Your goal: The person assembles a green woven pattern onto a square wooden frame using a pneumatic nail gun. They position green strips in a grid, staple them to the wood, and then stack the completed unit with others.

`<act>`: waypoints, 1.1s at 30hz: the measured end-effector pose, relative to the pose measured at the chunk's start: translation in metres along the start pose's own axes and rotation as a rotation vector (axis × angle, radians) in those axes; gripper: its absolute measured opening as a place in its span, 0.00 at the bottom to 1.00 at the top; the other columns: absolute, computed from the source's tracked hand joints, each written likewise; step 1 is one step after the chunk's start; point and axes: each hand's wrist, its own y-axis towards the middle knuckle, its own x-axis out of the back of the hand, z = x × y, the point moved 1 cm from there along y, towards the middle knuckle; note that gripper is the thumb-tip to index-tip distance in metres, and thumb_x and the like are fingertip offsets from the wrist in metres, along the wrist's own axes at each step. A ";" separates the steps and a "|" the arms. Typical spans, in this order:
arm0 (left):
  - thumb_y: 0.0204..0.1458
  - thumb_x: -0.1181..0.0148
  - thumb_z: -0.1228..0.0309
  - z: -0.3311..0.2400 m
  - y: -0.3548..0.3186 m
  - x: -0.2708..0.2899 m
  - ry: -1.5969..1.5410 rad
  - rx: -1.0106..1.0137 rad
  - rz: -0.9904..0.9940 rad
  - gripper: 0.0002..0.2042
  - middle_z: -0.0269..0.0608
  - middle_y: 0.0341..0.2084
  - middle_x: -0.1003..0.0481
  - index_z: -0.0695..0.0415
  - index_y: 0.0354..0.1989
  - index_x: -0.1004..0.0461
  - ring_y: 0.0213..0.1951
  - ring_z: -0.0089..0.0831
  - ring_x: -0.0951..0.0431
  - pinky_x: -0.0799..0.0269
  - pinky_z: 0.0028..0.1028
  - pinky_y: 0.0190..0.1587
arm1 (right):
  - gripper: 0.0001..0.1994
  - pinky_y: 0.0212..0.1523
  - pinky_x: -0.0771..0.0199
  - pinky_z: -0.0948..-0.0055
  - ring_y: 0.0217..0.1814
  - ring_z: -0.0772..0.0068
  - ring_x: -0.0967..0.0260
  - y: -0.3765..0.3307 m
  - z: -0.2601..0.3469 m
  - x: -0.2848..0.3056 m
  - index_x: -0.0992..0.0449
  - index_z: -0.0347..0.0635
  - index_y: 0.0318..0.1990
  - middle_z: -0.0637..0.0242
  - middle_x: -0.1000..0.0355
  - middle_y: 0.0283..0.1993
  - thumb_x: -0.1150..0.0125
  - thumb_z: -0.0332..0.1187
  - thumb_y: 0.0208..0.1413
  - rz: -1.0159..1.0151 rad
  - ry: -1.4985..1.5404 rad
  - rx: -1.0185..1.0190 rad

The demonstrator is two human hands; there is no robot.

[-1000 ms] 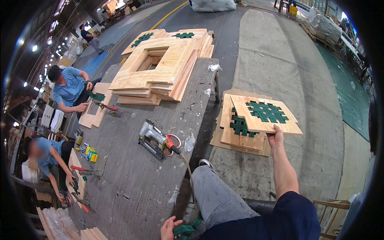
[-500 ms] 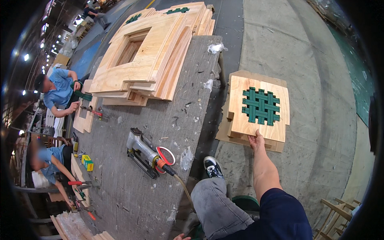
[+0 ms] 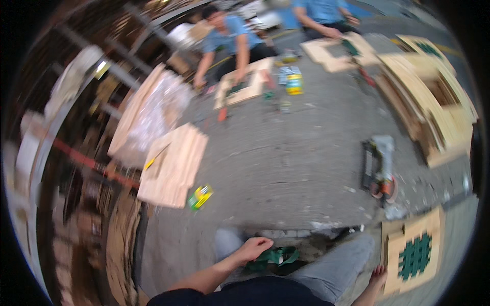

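Note:
My left hand (image 3: 253, 249) lies with curled fingers over my grey trouser knee, on the end of a green strap-like piece (image 3: 278, 256) between my legs; blur hides whether it grips it. My right hand (image 3: 377, 278) is at the lower right, fingers apart, against the left edge of a square wooden panel (image 3: 434, 227) with a green lattice (image 3: 416, 253) in its middle. That panel lies on the floor beside the grey work table (image 3: 286, 153).
A nail gun (image 3: 377, 166) lies on the table's right part, beyond it a stack of wooden frames (image 3: 434, 112). A pile of boards (image 3: 173, 163) and a green-yellow box (image 3: 200, 196) sit at the left. Two people in blue shirts (image 3: 229, 35) work on frames at the far side.
The view has swung left and toward the table. My right hand has drawn back along the green-lattice panel to its near left edge. My left hand now lies on the green piece.

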 end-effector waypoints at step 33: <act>0.59 0.42 0.47 0.137 0.018 0.493 0.521 -0.260 -1.372 0.28 0.54 0.62 0.27 0.53 0.62 0.25 0.42 0.47 0.15 0.19 0.44 0.43 | 0.22 0.55 0.24 0.52 0.53 0.41 0.24 -0.744 -0.708 -0.585 0.26 0.40 0.61 0.46 0.23 0.52 0.46 0.25 0.57 2.154 -0.916 2.081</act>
